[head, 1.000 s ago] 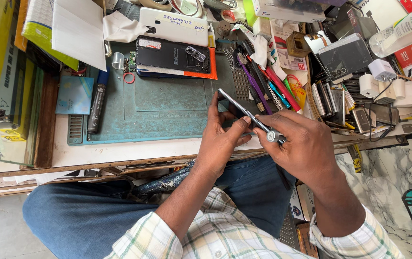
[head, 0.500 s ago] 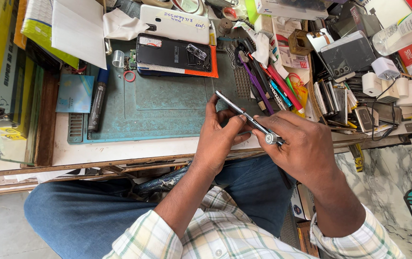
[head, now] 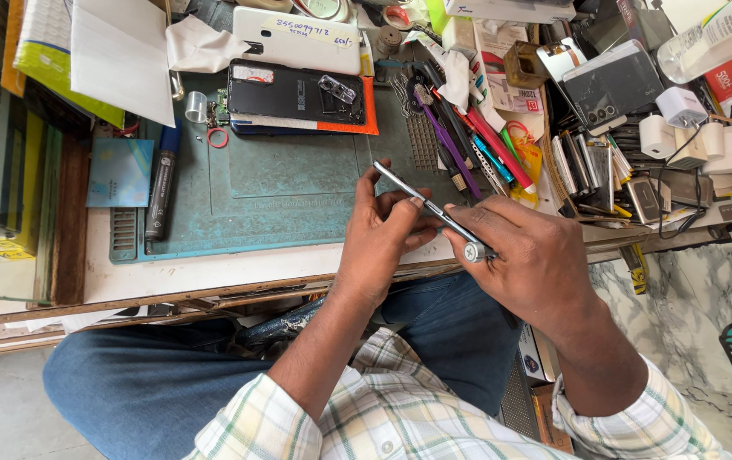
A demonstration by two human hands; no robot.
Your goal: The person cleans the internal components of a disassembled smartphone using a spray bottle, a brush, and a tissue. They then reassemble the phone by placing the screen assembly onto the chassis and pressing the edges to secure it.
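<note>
Both hands meet at the near edge of the teal work mat [head: 281,204], above the person's lap. Left hand [head: 383,238] is curled shut around a small dark object, mostly hidden in the palm; cannot tell what it is. Right hand [head: 536,255] is closed on a thin silver tool [head: 434,211], its round end cap at the knuckles and its shaft slanting far-left across the left fingers. A black phone [head: 298,95] lies at the mat's far side, a black marker [head: 161,183] at its left.
</note>
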